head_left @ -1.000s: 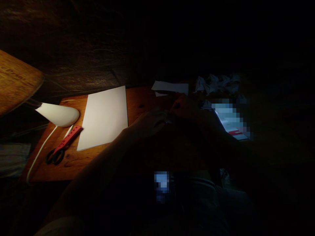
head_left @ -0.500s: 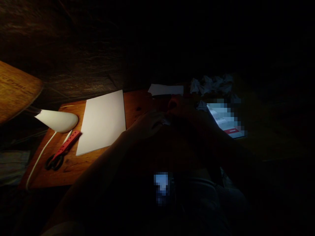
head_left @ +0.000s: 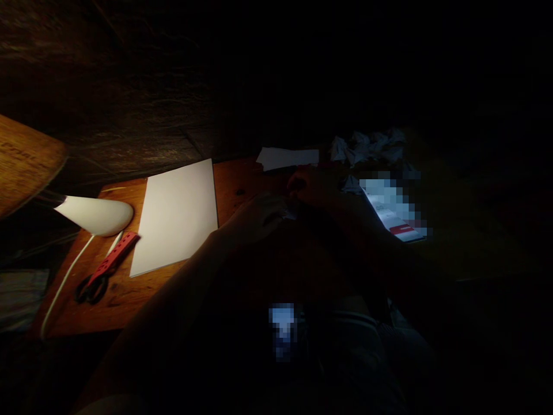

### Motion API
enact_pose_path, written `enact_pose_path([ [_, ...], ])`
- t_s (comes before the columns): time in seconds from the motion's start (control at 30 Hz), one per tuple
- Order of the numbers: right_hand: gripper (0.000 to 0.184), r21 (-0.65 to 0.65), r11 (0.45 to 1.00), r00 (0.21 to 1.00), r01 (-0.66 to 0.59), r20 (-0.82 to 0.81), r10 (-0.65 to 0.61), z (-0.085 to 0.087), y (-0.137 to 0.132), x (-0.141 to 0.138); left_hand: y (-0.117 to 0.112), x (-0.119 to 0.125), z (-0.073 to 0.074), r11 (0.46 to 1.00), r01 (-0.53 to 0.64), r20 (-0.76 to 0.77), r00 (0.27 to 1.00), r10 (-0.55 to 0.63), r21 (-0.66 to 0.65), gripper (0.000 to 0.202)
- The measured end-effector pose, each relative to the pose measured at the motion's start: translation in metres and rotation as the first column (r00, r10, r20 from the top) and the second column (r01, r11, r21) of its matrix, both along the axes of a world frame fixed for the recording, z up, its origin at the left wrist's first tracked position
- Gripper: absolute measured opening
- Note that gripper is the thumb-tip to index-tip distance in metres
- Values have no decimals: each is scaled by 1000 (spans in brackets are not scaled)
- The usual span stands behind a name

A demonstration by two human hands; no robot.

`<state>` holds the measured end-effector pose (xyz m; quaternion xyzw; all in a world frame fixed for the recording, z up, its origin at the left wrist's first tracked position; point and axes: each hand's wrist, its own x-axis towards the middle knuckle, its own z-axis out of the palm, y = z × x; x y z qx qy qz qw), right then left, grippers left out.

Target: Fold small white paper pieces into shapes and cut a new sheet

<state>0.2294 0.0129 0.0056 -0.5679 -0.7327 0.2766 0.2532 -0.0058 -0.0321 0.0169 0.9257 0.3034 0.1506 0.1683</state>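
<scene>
My left hand (head_left: 264, 212) is over the middle of the wooden table, in deep shadow. Its fingers are bent and closed on a small pale piece of paper (head_left: 289, 214). My right hand (head_left: 313, 185) is close beside it, just to the right and slightly farther back. Those fingers curl together, but darkness hides what is between them, if anything. Behind the hands lie cut pieces of white paper (head_left: 288, 158). Several crumpled-looking or folded white paper shapes (head_left: 367, 148) stand at the back right. A stack of white sheets (head_left: 176, 216) lies left of my hands.
Scissors (head_left: 92, 288) with black handles lie front left beside a red perforated strip (head_left: 114, 257). A white lamp base (head_left: 97, 214) with a cord and a wooden shade (head_left: 28, 164) stands at the left. A lit, partly blurred screen (head_left: 391, 213) lies right of my hands.
The view has shifted slightly, so most things sit a little farther left. Both hands stay close together around the small paper, with little visible movement.
</scene>
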Motion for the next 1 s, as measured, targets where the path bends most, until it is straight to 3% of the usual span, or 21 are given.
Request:
enact_pose_path([
  [0.17,18,-20,999,998,-47,-42,46,-3,0,5,-1,0,0,1000,7,5,1000,-7,10,14],
  [0.3,26,-21,1000,1000,-14,24,15,-1,-1,4,-3,2,2,1000,12,13,1000,-12,8,16],
  [0.57,22,2,1000,998,27,53,-28,3,-7,-2,-5,6,5,999,7,-22,1000,-6,35,14],
  [1.0,32,51,998,999,-28,36,26,-15,2,7,-6,6,5,1000,-10,-20,1000,10,17,14],
])
